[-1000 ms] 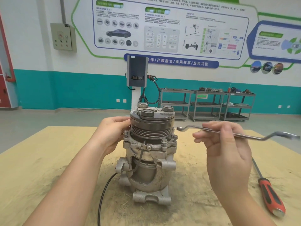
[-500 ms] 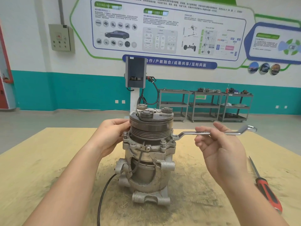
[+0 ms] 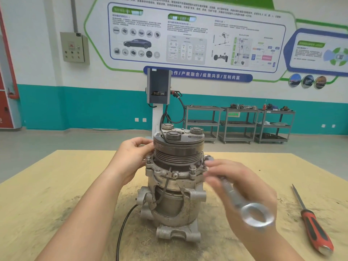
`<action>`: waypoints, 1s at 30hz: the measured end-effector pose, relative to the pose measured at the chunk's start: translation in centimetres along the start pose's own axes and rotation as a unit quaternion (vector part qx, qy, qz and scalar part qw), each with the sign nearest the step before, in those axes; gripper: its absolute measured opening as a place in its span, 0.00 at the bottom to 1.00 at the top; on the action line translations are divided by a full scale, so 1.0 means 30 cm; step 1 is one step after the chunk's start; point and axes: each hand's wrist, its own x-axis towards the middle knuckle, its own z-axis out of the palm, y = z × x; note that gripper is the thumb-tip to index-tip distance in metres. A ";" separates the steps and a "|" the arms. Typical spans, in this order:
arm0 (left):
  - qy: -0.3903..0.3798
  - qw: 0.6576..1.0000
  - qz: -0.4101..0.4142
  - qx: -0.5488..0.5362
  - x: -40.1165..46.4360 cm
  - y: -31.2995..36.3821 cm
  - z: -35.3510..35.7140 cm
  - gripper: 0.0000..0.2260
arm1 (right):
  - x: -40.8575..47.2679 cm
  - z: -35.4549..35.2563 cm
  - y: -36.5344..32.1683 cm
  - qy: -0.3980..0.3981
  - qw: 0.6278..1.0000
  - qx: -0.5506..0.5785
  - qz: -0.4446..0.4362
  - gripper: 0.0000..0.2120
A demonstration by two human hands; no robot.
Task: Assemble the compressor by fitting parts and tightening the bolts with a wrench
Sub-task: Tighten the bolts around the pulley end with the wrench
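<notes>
Both forearms reach forward from lower frame edge. Left hand [image 3: 131, 159] raised, palm turned right, fingers curved against compressor [image 3: 175, 178] side. Right hand [image 3: 243, 187] blurred, back toward camera, fingers curled round wrench [image 3: 243, 202] shaft.

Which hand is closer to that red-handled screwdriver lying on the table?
The right hand, holding the wrench, is nearer: the screwdriver lies just beyond it on the table. The left hand is on the compressor's far side.
</notes>
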 end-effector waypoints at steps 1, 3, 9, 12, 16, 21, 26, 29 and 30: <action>0.001 1.000 0.000 0.001 0.000 0.000 0.002 0.03 | 0.007 -0.007 -0.002 0.033 0.998 0.035 0.027 0.09; 0.003 1.000 0.001 -0.001 -0.003 0.001 0.008 0.04 | 0.027 -0.017 -0.003 0.114 0.985 0.095 0.094 0.06; 0.006 1.000 0.007 -0.002 -0.003 -0.005 0.016 0.04 | 0.056 -0.049 0.046 0.228 0.886 0.271 0.301 0.07; 0.002 1.000 0.010 0.017 0.000 -0.007 0.016 0.06 | 0.059 -0.063 0.074 0.224 0.841 0.328 0.367 0.08; -0.014 1.000 0.004 0.026 -0.002 -0.003 0.013 0.08 | 0.070 -0.087 0.092 0.205 0.816 0.351 0.412 0.08; -0.015 1.000 -0.002 0.027 -0.005 -0.003 0.013 0.11 | 0.017 -0.033 0.052 0.154 0.965 0.128 0.171 0.06; 0.011 1.000 -0.007 0.015 -0.012 -0.006 0.027 0.10 | -0.027 0.020 0.017 -0.023 0.999 0.014 0.034 0.08; 0.026 0.999 -0.023 -0.002 -0.013 -0.008 0.037 0.09 | -0.027 0.026 0.005 -0.036 0.998 0.024 0.046 0.09; 0.028 0.999 -0.028 -0.007 -0.012 -0.009 0.039 0.09 | -0.021 0.022 -0.001 -0.022 0.997 0.044 0.057 0.10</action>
